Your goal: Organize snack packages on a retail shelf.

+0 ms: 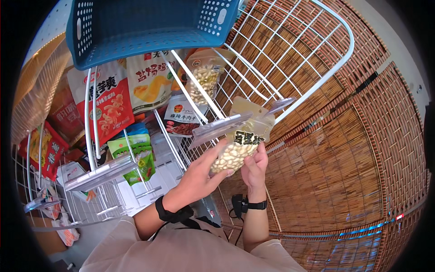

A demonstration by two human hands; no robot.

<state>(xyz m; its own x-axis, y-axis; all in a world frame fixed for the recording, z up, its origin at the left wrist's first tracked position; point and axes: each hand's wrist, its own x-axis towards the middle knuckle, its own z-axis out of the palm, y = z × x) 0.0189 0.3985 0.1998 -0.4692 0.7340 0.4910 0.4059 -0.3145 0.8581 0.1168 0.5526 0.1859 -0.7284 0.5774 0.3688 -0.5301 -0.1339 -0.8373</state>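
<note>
A clear pouch of pistachios (234, 154) is held between both hands, its beige top pointing up and away from me. My left hand (205, 173) grips its left side and lower edge. The fingers of my right hand (255, 165) press against its right side. Just above my left hand, a clear plastic label holder (221, 127) on a white rack prong overlaps part of the view. A similar pouch of nuts (203, 80) hangs on the rack farther up, over a dried-meat snack packet (181, 115). Both wrists wear black straps.
A blue perforated plastic basket (146, 51) sits at the top. Red-and-white snack bags (112, 105) and green pouches (136, 158) hang on prongs to the left. A white wire grid (292, 44) rises at the right before a woven reed screen (323, 170).
</note>
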